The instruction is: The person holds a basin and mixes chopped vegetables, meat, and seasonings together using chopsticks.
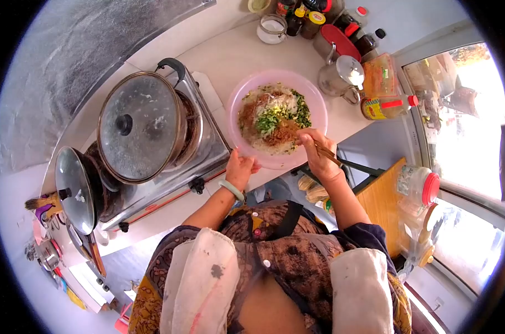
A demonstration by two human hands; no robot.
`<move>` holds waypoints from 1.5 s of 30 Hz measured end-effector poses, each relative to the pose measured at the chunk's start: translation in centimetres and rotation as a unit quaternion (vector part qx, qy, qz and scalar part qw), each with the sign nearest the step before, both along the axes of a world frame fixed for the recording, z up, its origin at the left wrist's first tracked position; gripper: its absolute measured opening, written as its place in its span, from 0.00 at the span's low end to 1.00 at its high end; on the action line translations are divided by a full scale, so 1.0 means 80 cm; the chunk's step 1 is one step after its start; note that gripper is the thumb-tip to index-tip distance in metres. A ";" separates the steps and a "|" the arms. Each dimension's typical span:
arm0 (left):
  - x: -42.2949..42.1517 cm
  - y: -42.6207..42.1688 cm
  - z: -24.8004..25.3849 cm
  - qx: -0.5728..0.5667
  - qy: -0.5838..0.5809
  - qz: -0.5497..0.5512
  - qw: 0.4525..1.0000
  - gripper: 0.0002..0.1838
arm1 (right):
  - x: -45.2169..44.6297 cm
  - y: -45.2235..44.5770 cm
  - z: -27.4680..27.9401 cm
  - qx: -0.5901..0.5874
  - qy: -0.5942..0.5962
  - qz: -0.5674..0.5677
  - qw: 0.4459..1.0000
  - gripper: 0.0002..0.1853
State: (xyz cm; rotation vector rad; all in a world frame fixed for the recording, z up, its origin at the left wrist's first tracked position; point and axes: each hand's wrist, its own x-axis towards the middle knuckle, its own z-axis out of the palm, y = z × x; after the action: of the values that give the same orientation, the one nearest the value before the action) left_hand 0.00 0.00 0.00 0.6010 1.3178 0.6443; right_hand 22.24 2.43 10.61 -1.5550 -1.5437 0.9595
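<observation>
A pink bowl (315,94) stands on the counter, filled with a food mixture (263,103) of pale, brown and green parts. Chopped green herbs (268,123) lie in a heap near its middle. My left hand (241,168), below a pale bangle (232,190), is closed at the near left rim of the bowl. Wooden chopsticks (327,153) are gripped in my right hand (320,158) over the near right rim. Their tips point into the brown part of the mixture, where I cannot make out the ends.
On the left is a gas stove (211,136) bearing a large lidded pot (141,125) and a smaller lidded pan (74,186). A metal pitcher (338,78), an oil bottle (389,107) and several jars stand at the right and back. Lower right, a wooden surface (381,200) holds plastic jars.
</observation>
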 end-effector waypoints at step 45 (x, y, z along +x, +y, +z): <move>0.002 -0.005 -0.001 0.025 0.010 0.024 0.999 0.32 | -0.021 0.000 -0.023 0.043 0.029 0.005 0.999 0.09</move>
State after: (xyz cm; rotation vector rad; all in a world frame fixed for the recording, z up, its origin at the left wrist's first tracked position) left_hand 0.19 -0.43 -0.05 0.6187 1.3411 0.7137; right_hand 20.54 2.40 8.78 -1.4488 -1.5326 0.9248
